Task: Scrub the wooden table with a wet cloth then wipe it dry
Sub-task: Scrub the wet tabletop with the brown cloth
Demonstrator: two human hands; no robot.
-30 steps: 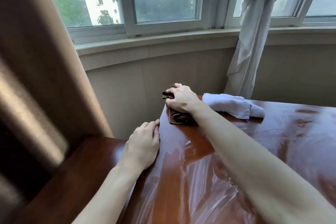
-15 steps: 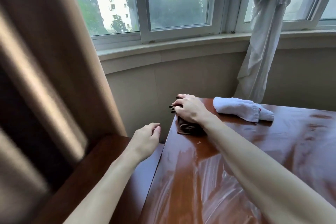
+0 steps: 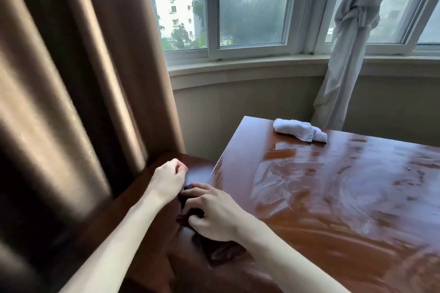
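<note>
The table fills the frame from three to six o'clock, its top glossy and streaked with wet swirls; a brown curtain hangs at nine o'clock, a knotted white curtain at one o'clock against the window; a dry white towel lies rolled at the table's far edge, toward one o'clock, well apart from both hands; the dark cloth sits bunched on the near left edge at six o'clock, draped partly over the side; the right hand presses on it, fingers curled into its folds; the left hand hovers just beside, at its eleven o'clock, loosely curled, holding nothing; scrubbing looks well along; to finish this edge well, keep the palm flat for even pressure, overlap strokes along the rim, and avoid dragging the cloth off the side
</note>
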